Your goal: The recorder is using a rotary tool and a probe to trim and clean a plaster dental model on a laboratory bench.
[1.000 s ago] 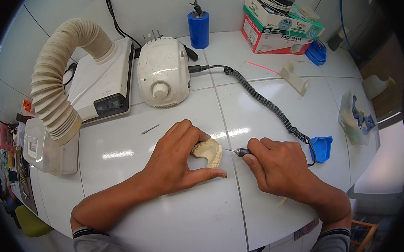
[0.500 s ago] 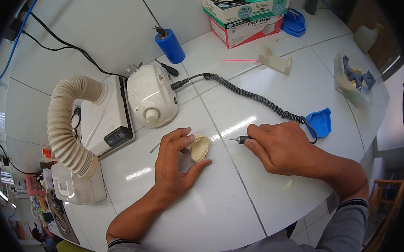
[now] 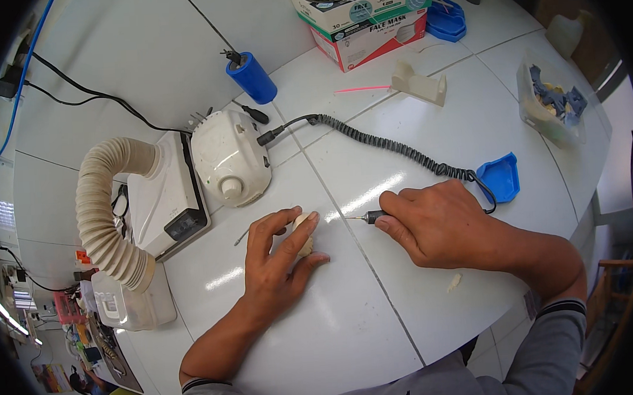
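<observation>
My left hand (image 3: 271,261) is closed around a cream plaster dental cast (image 3: 306,248), its fingers over the top and the thumb at the near side. Much of the cast is hidden behind the fingers, and it stands turned nearly edge-on. In my right hand (image 3: 443,223) is a dark rotary handpiece (image 3: 375,216), gripped near its front end. Its thin metal bur points left toward the cast, with a gap between them. A coiled black cord (image 3: 392,145) links the handpiece to the white control unit (image 3: 228,159).
A white machine (image 3: 163,198) with a ribbed hose (image 3: 91,202) stands at the left. Beside my right hand lies a blue tray (image 3: 500,179). Mask boxes (image 3: 373,41) and a blue cylinder (image 3: 253,79) are at the back; a scrap bin (image 3: 552,124) sits far right.
My left hand has turned the cast, so its toothed inner side no longer faces up into view. The right hand keeps the handpiece almost where it was. The whole view has shifted slightly.
</observation>
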